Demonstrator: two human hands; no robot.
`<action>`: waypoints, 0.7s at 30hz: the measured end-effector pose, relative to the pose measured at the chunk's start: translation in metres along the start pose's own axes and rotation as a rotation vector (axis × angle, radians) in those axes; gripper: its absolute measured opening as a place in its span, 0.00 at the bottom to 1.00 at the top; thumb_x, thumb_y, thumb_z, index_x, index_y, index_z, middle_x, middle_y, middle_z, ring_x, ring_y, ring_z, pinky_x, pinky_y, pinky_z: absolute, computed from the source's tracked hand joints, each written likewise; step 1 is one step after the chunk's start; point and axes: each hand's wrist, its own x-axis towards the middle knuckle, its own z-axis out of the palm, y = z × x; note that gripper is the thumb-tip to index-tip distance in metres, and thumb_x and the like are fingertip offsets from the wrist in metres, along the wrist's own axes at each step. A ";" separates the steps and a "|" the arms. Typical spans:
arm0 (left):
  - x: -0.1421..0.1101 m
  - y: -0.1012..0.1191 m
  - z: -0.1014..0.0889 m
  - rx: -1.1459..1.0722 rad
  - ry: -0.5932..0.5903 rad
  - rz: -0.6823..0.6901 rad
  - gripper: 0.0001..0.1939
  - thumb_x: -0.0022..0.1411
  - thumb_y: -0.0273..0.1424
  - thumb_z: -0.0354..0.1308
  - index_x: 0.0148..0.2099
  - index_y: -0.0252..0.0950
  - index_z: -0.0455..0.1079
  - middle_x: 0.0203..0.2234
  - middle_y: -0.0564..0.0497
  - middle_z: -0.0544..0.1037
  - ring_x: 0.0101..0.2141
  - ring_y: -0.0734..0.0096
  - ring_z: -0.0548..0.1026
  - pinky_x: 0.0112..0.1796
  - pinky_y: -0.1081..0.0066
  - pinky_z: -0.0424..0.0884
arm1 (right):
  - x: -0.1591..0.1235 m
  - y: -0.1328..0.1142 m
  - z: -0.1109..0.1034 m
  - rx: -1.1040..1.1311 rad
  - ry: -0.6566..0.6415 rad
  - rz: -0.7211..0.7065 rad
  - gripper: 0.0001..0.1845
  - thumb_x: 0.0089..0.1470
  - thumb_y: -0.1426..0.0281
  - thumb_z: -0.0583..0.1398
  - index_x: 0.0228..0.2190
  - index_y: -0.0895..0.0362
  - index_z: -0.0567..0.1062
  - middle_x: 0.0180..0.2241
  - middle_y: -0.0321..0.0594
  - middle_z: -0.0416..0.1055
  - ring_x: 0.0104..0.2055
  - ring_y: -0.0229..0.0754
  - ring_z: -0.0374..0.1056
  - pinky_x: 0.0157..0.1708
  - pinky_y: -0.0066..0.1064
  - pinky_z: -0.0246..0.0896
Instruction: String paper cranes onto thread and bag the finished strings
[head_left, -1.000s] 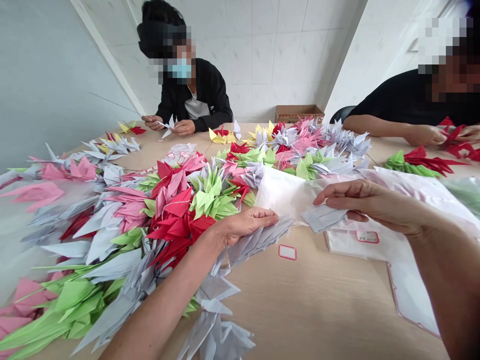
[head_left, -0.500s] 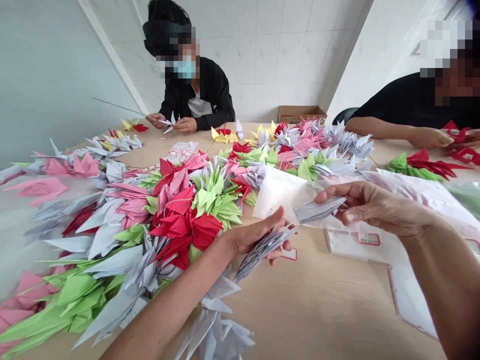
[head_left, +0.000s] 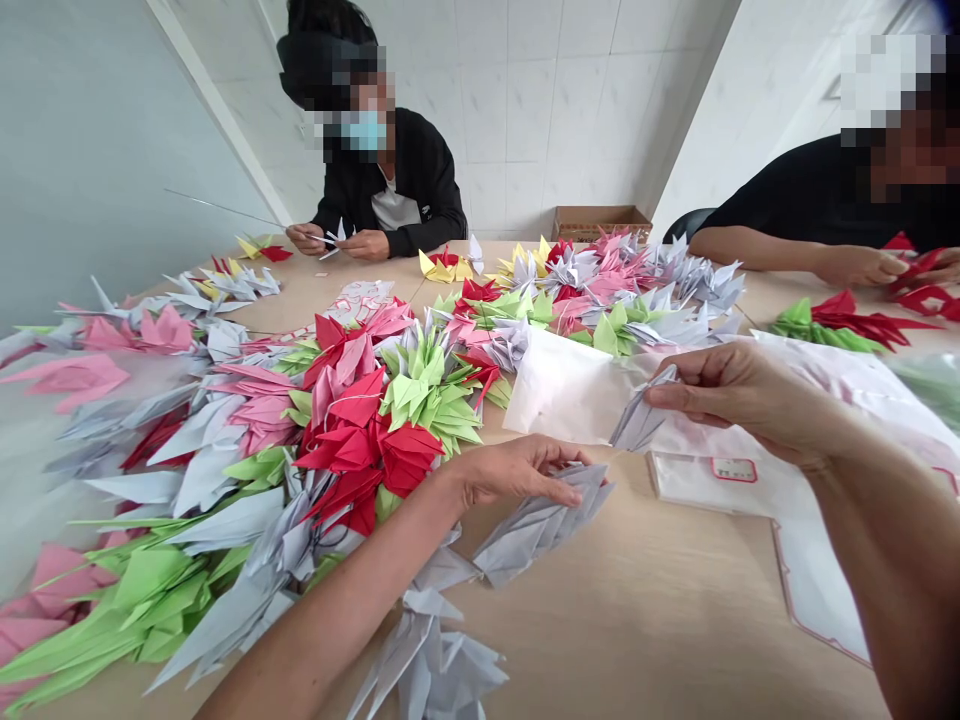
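My left hand [head_left: 514,470] lies over a stack of folded grey paper cranes [head_left: 544,522] on the wooden table [head_left: 637,610], fingers curled round its top edge. My right hand [head_left: 731,390] is raised a little to the right and pinches a single grey paper crane [head_left: 641,420] between thumb and fingers, above a white paper sheet [head_left: 559,390]. The two hands are apart. More grey cranes [head_left: 431,660] lie by my left forearm.
Heaps of red [head_left: 367,440], green [head_left: 427,395], pink and grey paper cranes cover the table's left and far middle. White label sheets [head_left: 817,580] lie at the right. One person folds paper at the far side, another at the right. A cardboard box [head_left: 600,222] stands behind.
My left hand has lowered the grey stack onto the table and now rests on top of it. My right hand has lifted its single crane up and slightly away.
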 end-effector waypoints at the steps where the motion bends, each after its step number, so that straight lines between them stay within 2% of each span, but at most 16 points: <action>1: 0.001 -0.001 -0.002 0.058 0.017 -0.004 0.17 0.49 0.33 0.64 0.43 0.35 0.72 0.36 0.47 0.76 0.38 0.66 0.73 0.40 0.68 0.66 | 0.000 0.001 0.000 -0.022 0.000 0.016 0.28 0.47 0.53 0.62 0.13 0.58 0.56 0.14 0.28 0.48 0.18 0.29 0.41 0.20 0.29 0.33; 6: 0.005 -0.009 -0.008 0.303 0.132 0.046 0.31 0.44 0.29 0.67 0.53 0.38 0.65 0.38 0.49 0.72 0.38 0.69 0.71 0.38 0.70 0.67 | 0.004 0.007 0.000 -0.101 -0.082 0.091 0.26 0.50 0.53 0.59 0.16 0.57 0.57 0.14 0.28 0.48 0.18 0.29 0.41 0.20 0.28 0.34; 9: 0.007 -0.010 -0.008 0.357 0.184 0.086 0.38 0.43 0.26 0.67 0.57 0.40 0.59 0.39 0.49 0.70 0.36 0.71 0.72 0.37 0.70 0.67 | 0.007 0.014 -0.003 -0.127 -0.135 0.119 0.26 0.53 0.53 0.56 0.15 0.58 0.57 0.14 0.28 0.49 0.18 0.28 0.42 0.21 0.28 0.36; 11: 0.007 -0.009 -0.008 0.358 0.209 0.133 0.37 0.44 0.26 0.67 0.57 0.41 0.58 0.39 0.49 0.69 0.35 0.72 0.72 0.36 0.71 0.67 | 0.008 0.020 -0.006 -0.129 -0.150 0.135 0.27 0.53 0.52 0.56 0.15 0.58 0.58 0.14 0.28 0.49 0.18 0.28 0.42 0.21 0.28 0.37; 13: 0.007 -0.007 -0.009 0.352 0.214 0.195 0.32 0.46 0.26 0.66 0.53 0.41 0.59 0.39 0.50 0.68 0.37 0.72 0.71 0.37 0.71 0.67 | 0.010 0.024 -0.008 -0.099 -0.157 0.137 0.26 0.51 0.52 0.57 0.15 0.58 0.59 0.14 0.28 0.50 0.18 0.28 0.42 0.20 0.27 0.37; 17: 0.008 -0.005 -0.012 0.322 0.133 0.229 0.21 0.50 0.25 0.62 0.47 0.38 0.63 0.37 0.51 0.68 0.36 0.74 0.70 0.36 0.73 0.66 | 0.009 0.023 -0.009 -0.002 -0.180 0.131 0.23 0.48 0.55 0.61 0.17 0.58 0.61 0.15 0.28 0.53 0.18 0.28 0.45 0.19 0.26 0.37; 21: 0.005 -0.004 -0.010 0.294 0.129 0.205 0.26 0.49 0.25 0.64 0.49 0.41 0.61 0.38 0.52 0.67 0.34 0.75 0.70 0.34 0.73 0.67 | 0.007 0.014 -0.007 0.026 -0.162 0.134 0.23 0.49 0.54 0.60 0.16 0.57 0.62 0.15 0.29 0.54 0.17 0.28 0.45 0.18 0.26 0.37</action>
